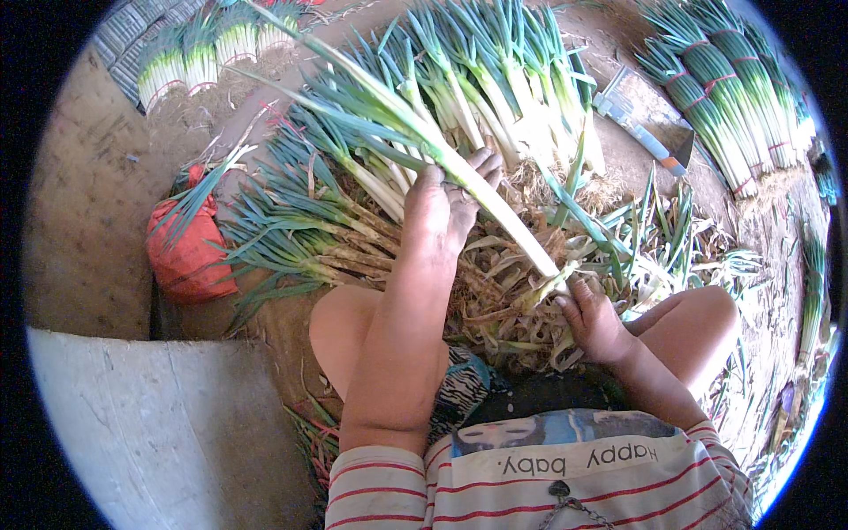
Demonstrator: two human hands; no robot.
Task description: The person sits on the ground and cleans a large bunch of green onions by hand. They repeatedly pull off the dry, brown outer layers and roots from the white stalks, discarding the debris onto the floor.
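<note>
A long green onion (487,197) lies slantwise across my view, its leaves toward the upper left and its white end toward my knees. My left hand (454,195) grips it around the middle of the stalk. At the white end, my right hand (593,321) pinches the tip, where a pale strip of outer leaf (550,285) hangs loose. The right fingertips are partly hidden. Beneath both hands spreads a heap of peeled leaves and dry husks (510,285). Unpeeled green onions with brownish stalks (358,255) lie left of my left forearm.
Cleaned green onions (523,112) stand massed ahead, roots toward me. A metal scoop-like container (646,119) sits right of them. Tied bundles (722,99) lie at far right, others (199,56) at upper left. A red sack (189,248) and a pale board (152,411) are on the left.
</note>
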